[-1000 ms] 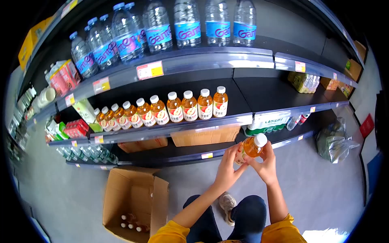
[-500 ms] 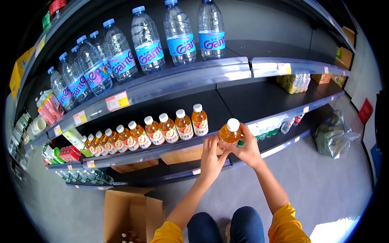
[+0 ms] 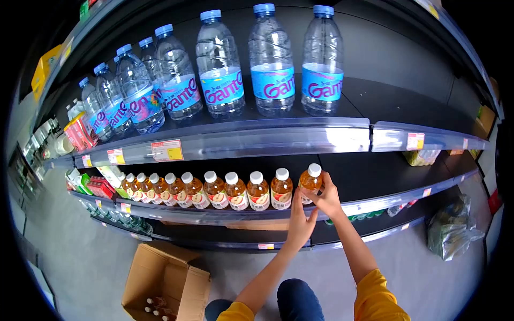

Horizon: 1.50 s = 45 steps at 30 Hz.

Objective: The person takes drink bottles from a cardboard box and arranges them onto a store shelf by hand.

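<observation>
Just right of the row of bottles (image 3: 234, 193), your left hand (image 3: 301, 227) pinches the amber bottle (image 3: 308, 184) with your right hand (image 3: 327, 200) in a 2-sided grip at the shelf (image 3: 369, 204) edge; it is probably fairly heavy, firm, slightly slippery; best held below its white cap (image 3: 314, 170).

The upper shelf (image 3: 385, 107) bears blue-capped water bottles (image 3: 220, 80) at upper left; the middle shelf (image 3: 364, 176), white-capped apple drink bottles (image 3: 259, 192); the floor (image 3: 222, 275), a cardboard box (image 3: 195, 294) at lower left.
</observation>
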Tool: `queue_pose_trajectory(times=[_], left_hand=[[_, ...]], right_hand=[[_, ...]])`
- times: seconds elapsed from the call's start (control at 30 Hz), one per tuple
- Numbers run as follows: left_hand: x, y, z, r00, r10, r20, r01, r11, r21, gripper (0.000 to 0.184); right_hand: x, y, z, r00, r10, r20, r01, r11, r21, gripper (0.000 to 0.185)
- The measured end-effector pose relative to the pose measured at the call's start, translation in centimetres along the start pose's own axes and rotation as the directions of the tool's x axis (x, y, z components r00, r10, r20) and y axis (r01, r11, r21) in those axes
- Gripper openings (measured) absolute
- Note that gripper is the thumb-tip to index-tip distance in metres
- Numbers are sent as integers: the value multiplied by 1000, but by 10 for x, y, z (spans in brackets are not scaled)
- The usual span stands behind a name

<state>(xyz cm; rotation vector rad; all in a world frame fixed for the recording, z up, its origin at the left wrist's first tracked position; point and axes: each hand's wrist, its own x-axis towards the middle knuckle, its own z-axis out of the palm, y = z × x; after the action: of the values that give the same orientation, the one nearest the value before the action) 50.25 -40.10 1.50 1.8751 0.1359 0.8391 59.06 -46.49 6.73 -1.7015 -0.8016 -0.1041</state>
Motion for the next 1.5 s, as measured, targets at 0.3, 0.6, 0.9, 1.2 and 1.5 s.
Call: queue_pose_trajectory(times=[0.3, 0.6, 0.9, 1.2, 1.5], left_hand=[[-8, -13, 0, 989, -125, 83, 135, 982, -130, 74], [-17, -14, -10, 966, -184, 180, 215, 962, -166, 79], [-29, 3, -42, 955, -201, 218, 224, 971, -84, 72], [-52, 23, -117, 962, -267, 52, 268, 963, -15, 69], [-86, 27, -201, 960, -280, -6, 280, 960, 13, 43]], right_hand=[[3, 19, 6, 993, 53, 105, -52, 999, -12, 60], [-2, 27, 11, 992, -30, 120, 21, 997, 79, 62], [-4, 22, 13, 992, -38, 121, 27, 996, 87, 52], [-23, 18, 16, 981, -186, -63, 180, 980, -89, 75], [-82, -50, 77, 904, -421, -70, 411, 904, -120, 52]])
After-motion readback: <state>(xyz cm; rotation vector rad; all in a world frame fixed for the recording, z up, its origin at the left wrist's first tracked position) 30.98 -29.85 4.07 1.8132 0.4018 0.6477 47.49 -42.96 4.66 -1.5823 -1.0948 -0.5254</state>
